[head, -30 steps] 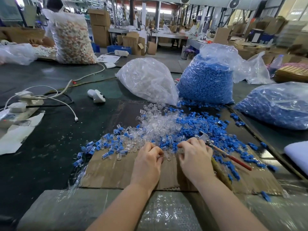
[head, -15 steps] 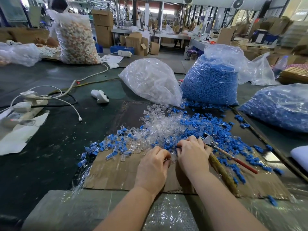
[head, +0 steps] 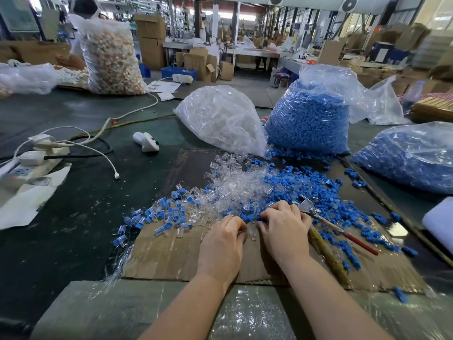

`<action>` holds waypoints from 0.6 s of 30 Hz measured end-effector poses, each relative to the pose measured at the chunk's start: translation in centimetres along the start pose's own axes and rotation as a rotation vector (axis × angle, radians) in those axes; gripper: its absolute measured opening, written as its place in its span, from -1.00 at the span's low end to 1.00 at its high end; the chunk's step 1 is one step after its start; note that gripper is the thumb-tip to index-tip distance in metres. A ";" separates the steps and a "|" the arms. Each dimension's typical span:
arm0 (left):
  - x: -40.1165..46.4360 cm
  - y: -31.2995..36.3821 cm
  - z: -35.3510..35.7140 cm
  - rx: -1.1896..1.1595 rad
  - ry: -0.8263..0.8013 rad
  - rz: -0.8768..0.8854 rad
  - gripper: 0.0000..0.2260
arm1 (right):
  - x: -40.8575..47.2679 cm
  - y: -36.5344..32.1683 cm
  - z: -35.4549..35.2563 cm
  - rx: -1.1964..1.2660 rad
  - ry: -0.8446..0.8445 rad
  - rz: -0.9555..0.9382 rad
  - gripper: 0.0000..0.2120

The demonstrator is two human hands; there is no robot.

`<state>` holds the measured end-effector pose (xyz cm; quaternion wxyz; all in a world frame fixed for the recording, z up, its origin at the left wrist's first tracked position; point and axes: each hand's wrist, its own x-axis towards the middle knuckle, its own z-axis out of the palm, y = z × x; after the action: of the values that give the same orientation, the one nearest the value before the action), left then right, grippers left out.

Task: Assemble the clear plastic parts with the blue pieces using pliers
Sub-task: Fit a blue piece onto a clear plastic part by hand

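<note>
Counter (head: 73, 217), dark green, long; a flattened cardboard sheet (head: 171, 253) serves as the work mat at the near edge.

Three big plastic sacks behind the mat: bag of clear parts (head: 220, 119), bag of blue pieces (head: 308, 119) just beside it, a second blue bag (head: 411, 158) lying well off to the right.

Loose stock spilled on the mat: clear plastic parts (head: 235, 185) heaped in the middle, blue pieces (head: 306, 185) spreading right. A trail of finished units (head: 157, 214), clear with blue inserted, runs off to the left.

Pliers (head: 318, 214) lie in the blue scatter, red handle pointing right, jaws touching the back of the right hand; nobody grips them.

Left hand (head: 224, 244): fingers curled in, pinching something small at the tips, most likely a clear part, too hidden to be sure. Right hand (head: 285, 229): fingers curled down at the pile's near edge, fingertips on a blue piece.

Change over the last second: hands have stayed together at the same spot of the pile, the right one nudged slightly into the blue; the pliers have not shifted. The view itself moved a little.

Reading: still picking and mating one pair by hand; pressing with the pliers has not yet begun for this unit.
</note>
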<state>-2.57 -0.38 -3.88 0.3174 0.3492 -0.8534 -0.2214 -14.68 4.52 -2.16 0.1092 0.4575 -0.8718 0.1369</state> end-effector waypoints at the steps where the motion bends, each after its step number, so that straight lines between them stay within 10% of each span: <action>1: 0.0 0.0 0.0 0.000 -0.003 0.000 -0.93 | 0.1 0.1 0.1 -0.012 0.000 -0.001 -0.81; 18: 0.1 0.0 -0.5 -0.154 -0.014 -0.108 -0.93 | -4.1 0.4 -0.1 0.294 0.324 -0.058 -0.86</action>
<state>-2.28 -0.58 -3.49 0.3248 0.3675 -0.8161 -0.3056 -12.66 7.93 -3.37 0.1838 0.4656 -0.7999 0.3312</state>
